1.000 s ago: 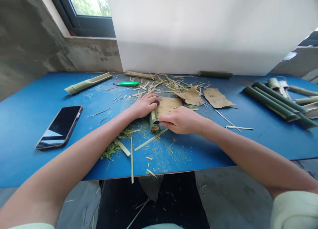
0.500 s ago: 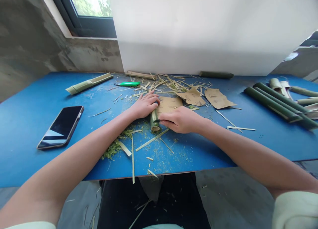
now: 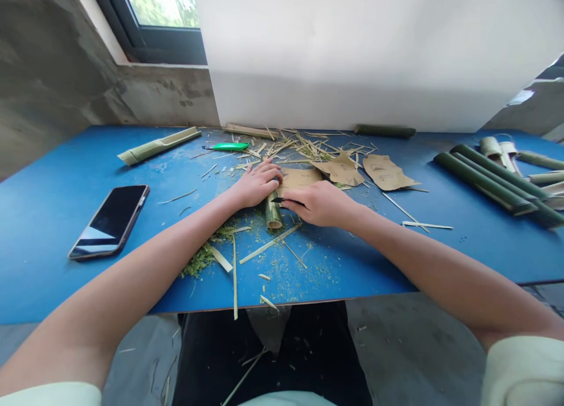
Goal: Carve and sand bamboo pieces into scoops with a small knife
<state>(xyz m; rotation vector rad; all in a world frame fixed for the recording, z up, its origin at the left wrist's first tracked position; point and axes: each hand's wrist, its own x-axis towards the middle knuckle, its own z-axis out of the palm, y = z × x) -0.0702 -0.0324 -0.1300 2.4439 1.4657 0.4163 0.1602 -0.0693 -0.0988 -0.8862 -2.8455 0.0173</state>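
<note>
A short green bamboo tube (image 3: 273, 216) lies on the blue tabletop, its open end toward me and its skin partly scraped pale. My left hand (image 3: 259, 183) presses on its far part and holds it down, fingers closed over it. My right hand (image 3: 315, 203) is wrapped round a small knife (image 3: 277, 200), whose dark blade lies across the top of the tube. The knife's handle is hidden inside my fist. Sheets of brown sandpaper (image 3: 339, 169) lie just beyond my hands.
Bamboo shavings (image 3: 198, 262) and thin strips litter the table (image 3: 374, 259). A phone (image 3: 110, 221) lies at left, a green utility knife (image 3: 231, 146) and split bamboo (image 3: 161, 146) behind. Several bamboo pieces (image 3: 489, 180) lie at right. A white board (image 3: 352, 53) stands at the back.
My right hand and the knife blade have moved away from me along the bamboo tube, from near its open end toward my left hand. My left hand stays in place.
</note>
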